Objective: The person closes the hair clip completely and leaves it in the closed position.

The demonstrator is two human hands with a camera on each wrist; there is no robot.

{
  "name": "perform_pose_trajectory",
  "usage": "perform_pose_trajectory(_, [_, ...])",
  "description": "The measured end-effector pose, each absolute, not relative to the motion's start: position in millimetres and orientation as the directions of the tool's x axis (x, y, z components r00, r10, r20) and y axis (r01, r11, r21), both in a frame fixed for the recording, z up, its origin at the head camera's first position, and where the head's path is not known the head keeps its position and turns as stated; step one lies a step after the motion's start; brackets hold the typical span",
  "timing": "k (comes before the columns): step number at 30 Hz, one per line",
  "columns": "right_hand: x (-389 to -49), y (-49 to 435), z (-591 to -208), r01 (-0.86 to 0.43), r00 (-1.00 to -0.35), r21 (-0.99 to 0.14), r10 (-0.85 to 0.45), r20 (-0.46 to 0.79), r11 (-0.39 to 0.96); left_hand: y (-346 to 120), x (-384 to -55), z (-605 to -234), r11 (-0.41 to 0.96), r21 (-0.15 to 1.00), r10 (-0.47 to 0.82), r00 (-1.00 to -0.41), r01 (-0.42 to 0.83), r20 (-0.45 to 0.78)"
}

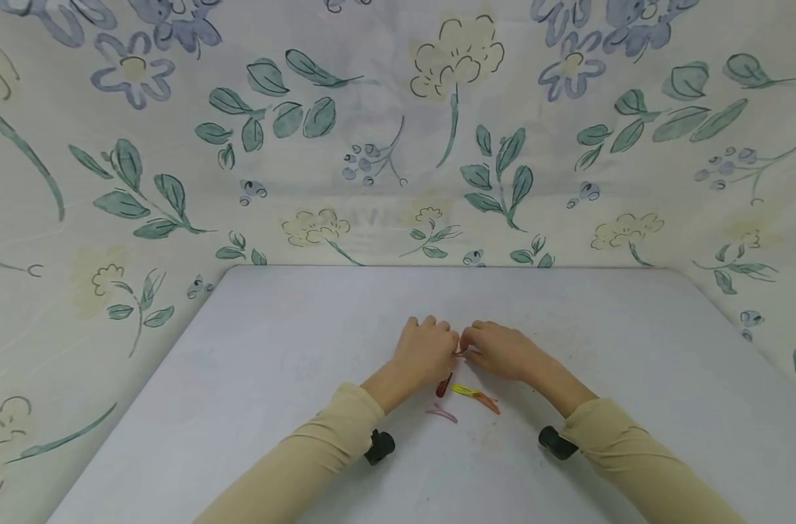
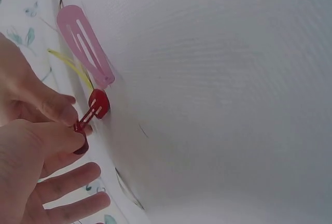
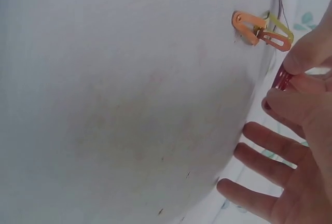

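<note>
My left hand (image 1: 427, 351) and right hand (image 1: 499, 348) meet above the white table, fingertips close together. Between them they pinch a small red snap hair clip (image 3: 282, 79), mostly covered by thumbs and index fingers. In the right wrist view the other fingers of the near hand are spread out. Just below the left hand, a dark red hair clip (image 1: 443, 386) lies on the table. To its right a yellow hair clip (image 1: 463, 390) overlaps an orange hair clip (image 3: 248, 26). Nearer to me lies a pink hair clip (image 2: 85, 47).
The white table (image 1: 273, 349) ends at a flower-patterned cloth (image 1: 385, 131) behind and at both sides. A black wrist camera (image 1: 380, 447) sits by the left cuff, another black camera (image 1: 558, 442) by the right cuff.
</note>
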State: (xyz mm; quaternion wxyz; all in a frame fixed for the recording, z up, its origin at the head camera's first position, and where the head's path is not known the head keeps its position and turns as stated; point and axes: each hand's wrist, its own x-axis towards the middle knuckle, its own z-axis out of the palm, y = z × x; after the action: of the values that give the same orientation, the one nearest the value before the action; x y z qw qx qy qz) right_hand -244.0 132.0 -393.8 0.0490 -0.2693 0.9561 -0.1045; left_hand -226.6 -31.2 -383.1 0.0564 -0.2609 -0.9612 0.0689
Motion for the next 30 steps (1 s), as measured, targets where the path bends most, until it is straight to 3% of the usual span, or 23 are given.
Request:
perform_pose_trajectory(13, [-245.8, 131.3, -392.5, -0.511, -0.848, -0.236, -0.529, -0.018, 0.827, -38.3, -231.5, -380.5, 0.861, -0.162, 0.503, -0.855, 0.483, 0.127])
perform_pose_trajectory(22, [-248.9, 133.1, -382.4, -0.417, -0.898, -0.386, -0.439, 0.035, 0.823, -44.6, -235.6, -371.8, 0.871, -0.092, 0.49, -0.84, 0.482, 0.235])
perform_pose_trajectory(30, [-246.8, 133.3, -371.4, -0.394, -0.912, -0.447, -0.401, 0.083, 0.803, -54.7, -237.7, -360.5, 0.87, 0.021, 0.454, -0.817, 0.493, 0.355])
